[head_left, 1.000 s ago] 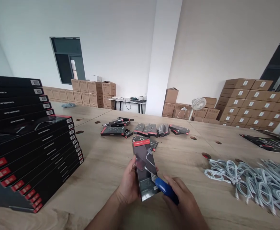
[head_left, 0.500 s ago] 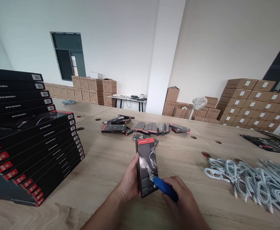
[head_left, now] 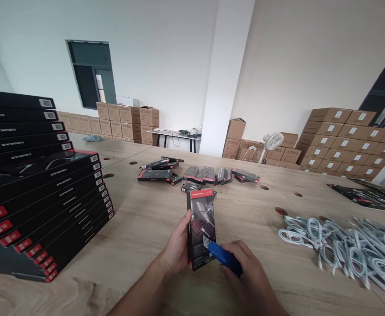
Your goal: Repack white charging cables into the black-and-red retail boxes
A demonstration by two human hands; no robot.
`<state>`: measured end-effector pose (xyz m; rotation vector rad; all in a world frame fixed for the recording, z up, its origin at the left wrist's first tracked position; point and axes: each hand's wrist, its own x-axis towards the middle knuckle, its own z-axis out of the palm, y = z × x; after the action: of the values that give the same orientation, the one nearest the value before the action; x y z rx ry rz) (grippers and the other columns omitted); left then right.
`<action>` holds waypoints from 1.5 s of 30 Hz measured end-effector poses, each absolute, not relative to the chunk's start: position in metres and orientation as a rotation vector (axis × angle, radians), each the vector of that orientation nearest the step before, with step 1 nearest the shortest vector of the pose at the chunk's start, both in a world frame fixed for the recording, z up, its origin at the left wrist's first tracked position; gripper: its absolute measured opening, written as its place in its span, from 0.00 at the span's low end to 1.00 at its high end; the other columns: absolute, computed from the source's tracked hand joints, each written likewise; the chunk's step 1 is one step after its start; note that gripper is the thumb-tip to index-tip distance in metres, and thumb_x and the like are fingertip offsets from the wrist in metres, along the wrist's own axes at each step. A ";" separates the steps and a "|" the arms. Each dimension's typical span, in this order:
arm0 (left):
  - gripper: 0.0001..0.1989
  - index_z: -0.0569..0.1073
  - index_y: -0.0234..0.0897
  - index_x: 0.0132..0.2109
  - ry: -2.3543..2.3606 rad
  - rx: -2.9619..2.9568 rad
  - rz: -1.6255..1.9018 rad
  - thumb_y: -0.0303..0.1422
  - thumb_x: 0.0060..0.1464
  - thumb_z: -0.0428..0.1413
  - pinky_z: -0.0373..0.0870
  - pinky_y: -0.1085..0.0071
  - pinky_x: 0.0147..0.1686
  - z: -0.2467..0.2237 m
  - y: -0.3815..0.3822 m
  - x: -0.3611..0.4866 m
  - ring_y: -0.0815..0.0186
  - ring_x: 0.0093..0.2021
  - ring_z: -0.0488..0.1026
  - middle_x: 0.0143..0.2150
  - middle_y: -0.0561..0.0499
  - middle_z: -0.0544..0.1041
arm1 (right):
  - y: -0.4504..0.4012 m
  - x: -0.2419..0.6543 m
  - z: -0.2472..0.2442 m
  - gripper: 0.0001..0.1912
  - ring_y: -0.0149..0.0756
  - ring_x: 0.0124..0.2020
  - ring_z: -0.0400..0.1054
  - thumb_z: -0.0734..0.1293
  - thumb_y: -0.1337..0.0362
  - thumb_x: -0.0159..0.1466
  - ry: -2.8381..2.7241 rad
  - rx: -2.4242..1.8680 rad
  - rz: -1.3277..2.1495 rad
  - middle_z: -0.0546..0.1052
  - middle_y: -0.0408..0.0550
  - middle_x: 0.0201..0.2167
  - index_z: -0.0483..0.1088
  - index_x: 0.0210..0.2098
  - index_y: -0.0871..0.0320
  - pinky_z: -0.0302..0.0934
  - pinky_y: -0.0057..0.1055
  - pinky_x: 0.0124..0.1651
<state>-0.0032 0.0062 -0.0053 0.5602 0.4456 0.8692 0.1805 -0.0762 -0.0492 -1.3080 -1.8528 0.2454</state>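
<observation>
My left hand (head_left: 178,245) grips a slim black and red cable box (head_left: 200,215) by its left side, its printed front tilted up towards me. A blue-handled scraper (head_left: 225,258) is in my right hand (head_left: 245,272), the fingers wrapped round its handle. Its short, pale, flat blade lies against the lower part of the box front, beside a small light patch. Whether the blade is under that patch I cannot make out. Just beyond the box, another dark box (head_left: 192,187) lies on the table, partly covered from view.
Tall stacks of black boxes (head_left: 63,188) stand close on the left. Several small boxes (head_left: 154,174) lie across the middle. Coiled white cables (head_left: 343,245) spread over the right side, with flat printed sheets (head_left: 363,197) behind. Round holes pierce the wooden table (head_left: 139,232).
My view has shifted slightly. The scraper's blade stays on the box's lower front, now a little further left on it. Both hands keep their holds.
</observation>
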 end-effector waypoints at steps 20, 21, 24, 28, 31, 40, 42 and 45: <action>0.36 0.80 0.33 0.40 0.664 0.695 0.610 0.63 0.59 0.46 0.70 0.71 0.29 -0.010 -0.005 0.009 0.62 0.28 0.77 0.32 0.43 0.83 | -0.073 0.178 -0.044 0.11 0.41 0.41 0.75 0.68 0.60 0.66 -1.482 -1.272 0.284 0.79 0.49 0.41 0.74 0.48 0.53 0.70 0.33 0.44; 0.37 0.80 0.33 0.39 0.674 0.698 0.596 0.63 0.58 0.46 0.70 0.71 0.29 -0.008 -0.007 0.011 0.62 0.27 0.77 0.32 0.43 0.83 | -0.073 0.179 -0.043 0.11 0.41 0.42 0.75 0.69 0.60 0.66 -1.464 -1.271 0.260 0.79 0.49 0.42 0.74 0.48 0.53 0.70 0.33 0.44; 0.38 0.80 0.32 0.36 0.687 0.682 0.532 0.65 0.56 0.47 0.71 0.70 0.29 -0.005 -0.010 0.012 0.62 0.27 0.76 0.31 0.42 0.82 | -0.074 0.181 -0.040 0.11 0.41 0.42 0.75 0.69 0.59 0.66 -1.442 -1.269 0.216 0.79 0.49 0.42 0.75 0.47 0.52 0.70 0.34 0.45; 0.39 0.79 0.32 0.32 0.724 0.623 0.420 0.67 0.51 0.49 0.71 0.71 0.28 -0.019 -0.013 0.013 0.64 0.26 0.75 0.29 0.42 0.81 | -0.079 0.185 -0.034 0.13 0.43 0.43 0.75 0.69 0.55 0.65 -1.369 -1.252 0.193 0.79 0.51 0.42 0.74 0.47 0.53 0.71 0.37 0.45; 0.37 0.79 0.33 0.30 0.750 0.607 0.339 0.67 0.51 0.51 0.71 0.71 0.27 -0.031 -0.017 0.017 0.64 0.23 0.74 0.27 0.43 0.81 | -0.083 0.195 -0.024 0.19 0.45 0.43 0.74 0.69 0.51 0.65 -1.108 -1.277 0.071 0.78 0.53 0.45 0.70 0.50 0.55 0.69 0.40 0.47; 0.39 0.79 0.35 0.49 0.491 0.589 0.684 0.66 0.54 0.48 0.69 0.66 0.45 -0.013 -0.005 0.015 0.57 0.40 0.78 0.40 0.44 0.83 | -0.071 0.199 -0.033 0.15 0.39 0.34 0.72 0.70 0.54 0.62 -1.345 -1.345 0.167 0.80 0.47 0.34 0.77 0.44 0.56 0.67 0.33 0.38; 0.37 0.79 0.35 0.50 0.490 0.639 0.755 0.64 0.55 0.49 0.69 0.65 0.44 -0.014 -0.002 0.013 0.58 0.38 0.76 0.39 0.45 0.83 | -0.071 0.194 -0.035 0.14 0.37 0.32 0.71 0.70 0.56 0.63 -1.405 -1.347 0.222 0.79 0.46 0.33 0.77 0.45 0.56 0.65 0.31 0.37; 0.30 0.78 0.35 0.46 0.444 0.709 0.858 0.59 0.57 0.54 0.70 0.65 0.41 -0.016 -0.002 0.012 0.59 0.36 0.75 0.38 0.45 0.81 | -0.075 0.185 -0.035 0.13 0.36 0.31 0.71 0.69 0.58 0.63 -1.519 -1.338 0.311 0.78 0.44 0.31 0.76 0.45 0.55 0.63 0.29 0.35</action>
<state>0.0117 -0.0019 -0.0160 0.7085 0.4443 0.8575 0.1848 -0.0750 -0.0349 -1.3383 -1.5191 0.3110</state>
